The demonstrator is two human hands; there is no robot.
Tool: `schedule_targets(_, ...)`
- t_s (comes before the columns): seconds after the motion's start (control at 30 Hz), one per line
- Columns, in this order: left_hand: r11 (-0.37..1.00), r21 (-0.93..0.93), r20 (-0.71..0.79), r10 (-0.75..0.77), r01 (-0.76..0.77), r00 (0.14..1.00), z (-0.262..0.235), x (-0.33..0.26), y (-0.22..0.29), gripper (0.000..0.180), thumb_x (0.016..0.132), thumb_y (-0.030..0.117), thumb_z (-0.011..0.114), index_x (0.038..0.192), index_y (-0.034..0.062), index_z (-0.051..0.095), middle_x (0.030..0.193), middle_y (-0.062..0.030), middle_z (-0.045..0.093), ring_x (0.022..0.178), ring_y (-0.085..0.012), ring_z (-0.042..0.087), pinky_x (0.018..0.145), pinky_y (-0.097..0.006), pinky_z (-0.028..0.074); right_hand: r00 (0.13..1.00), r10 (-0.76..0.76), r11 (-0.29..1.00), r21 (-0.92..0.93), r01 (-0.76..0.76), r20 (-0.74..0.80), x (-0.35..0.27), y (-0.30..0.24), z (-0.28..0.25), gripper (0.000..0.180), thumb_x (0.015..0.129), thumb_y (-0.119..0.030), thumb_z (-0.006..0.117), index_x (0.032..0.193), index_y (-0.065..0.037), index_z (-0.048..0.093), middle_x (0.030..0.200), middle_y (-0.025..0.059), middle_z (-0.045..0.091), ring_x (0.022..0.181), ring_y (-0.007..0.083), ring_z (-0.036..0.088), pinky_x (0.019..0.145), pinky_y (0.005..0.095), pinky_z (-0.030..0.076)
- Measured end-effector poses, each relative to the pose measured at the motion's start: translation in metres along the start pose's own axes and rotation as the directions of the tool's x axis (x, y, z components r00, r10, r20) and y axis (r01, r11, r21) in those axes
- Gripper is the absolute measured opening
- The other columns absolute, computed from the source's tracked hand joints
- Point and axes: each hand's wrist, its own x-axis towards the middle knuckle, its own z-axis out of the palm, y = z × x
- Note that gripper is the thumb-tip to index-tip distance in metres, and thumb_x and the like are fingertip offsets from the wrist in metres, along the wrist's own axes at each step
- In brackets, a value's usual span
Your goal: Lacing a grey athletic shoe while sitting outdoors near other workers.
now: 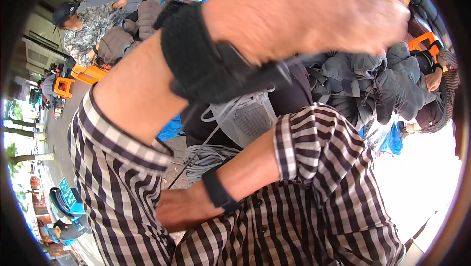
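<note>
Across the person's lap, on dark trousers (292, 89), lies a grey mesh piece (251, 121) with pale laces (223, 114) at its upper end. Beyond it to the right, a heap of grey shoe-like pieces (382, 82) crowds close, with a co-worker's hand (434, 79) and an orange stool (424, 42) at its far side. At the upper left another person (93, 28) in a patterned shirt sits near stacked brown-grey pieces (117, 42), and a bundle of grey cords (208, 157) rests just below the lap, over the paving. What blocks the view most is the left forearm (142, 82), whose black wrist strap (189, 52) hides the upper end of the mesh piece; the right forearm (255, 165) crosses in front of its lower end. The mesh piece's long axis seems to run away from the body, leaning slightly; which end is its front cannot be told. The left hand (338, 13), blurred, reaches far to the upper right with fingers curled; the right hand (184, 209) is at the lower left, near a thin cord (196, 158). Whether either grip holds anything, or how far it is open, cannot be told.
</note>
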Motion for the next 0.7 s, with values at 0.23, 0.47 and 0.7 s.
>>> schedule_targets(0.23, -0.002, -0.350, 0.530, -0.825, 0.937, 0.196, -0.056, -0.122, 0.037, 0.013, 0.093, 0.015, 0.057, 0.088, 0.0041, 0.052, 0.066, 0.0017, 0.053, 0.054, -0.0054, 0.050, 0.049, -0.022, 0.041, 0.687, 0.264, 0.709, 0.347, -0.614, 0.677, -0.040, 0.084, -0.138, 0.015, 0.071, -0.003, 0.060, 0.082, -0.002, 0.051, 0.071, 0.0102, 0.048, 0.058, 0.0257, 0.055, 0.048, 0.0357, 0.048)
schedule_targets(0.47, -0.047, -0.028, 0.530, -0.847, 0.998, -0.025, -0.075, -0.187, 0.161, 0.009, 0.084, 0.007, 0.066, 0.087, 0.0006, 0.060, 0.077, -0.0021, 0.062, 0.068, -0.0084, 0.059, 0.055, -0.022, 0.044, 0.491, 0.696, 0.595, -0.038, -0.803, 0.524, -0.107, 0.130, -0.213, 0.019, 0.080, 0.000, 0.063, 0.098, 0.000, 0.058, 0.090, 0.0148, 0.060, 0.080, 0.0358, 0.062, 0.066, 0.0408, 0.051)
schedule_targets(0.7, -0.040, -0.030, 0.505, -0.863, 0.999, -0.019, -0.047, -0.192, 0.159, 0.015, 0.081, 0.005, 0.070, 0.088, -0.0018, 0.058, 0.074, -0.0087, 0.062, 0.064, -0.0134, 0.061, 0.058, -0.027, 0.049, 0.364, 0.664, 0.644, -0.252, -0.722, 0.653, -0.129, 0.146, -0.187, 0.018, 0.074, 0.000, 0.063, 0.092, 0.000, 0.060, 0.082, 0.0165, 0.062, 0.075, 0.0361, 0.063, 0.064, 0.0438, 0.050)
